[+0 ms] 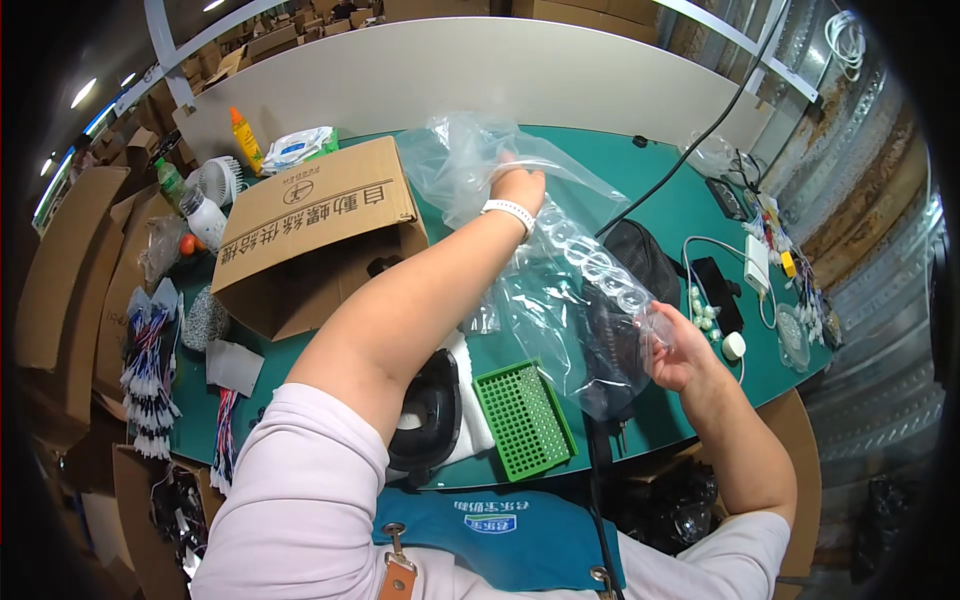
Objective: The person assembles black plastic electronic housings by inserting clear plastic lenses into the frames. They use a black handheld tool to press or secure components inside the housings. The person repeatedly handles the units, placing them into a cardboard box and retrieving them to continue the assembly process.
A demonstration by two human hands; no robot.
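Observation:
A large clear plastic bag (545, 325) stretches diagonally over the table between my hands. At its far part, my left hand (518, 186) is closed on the crumpled film, with the fingers partly hidden in the folds. My right hand (683, 348) pinches the bag's right side between thumb and fingers. Close to that hand, a row of clear, pale-rimmed rings (605, 270) shows at the film; whether they lie inside the bag or on it I cannot tell. Through the film and beside it, a black mesh pouch (640, 255) is visible.
An open cardboard box (320, 200) lies tipped left of my left forearm. In front of me are a green perforated tray (520, 420) and a black rounded object (428, 415) on white cloth. Wire bundles (150, 370) hang at the left edge. A black cable (715, 130) crosses the right side.

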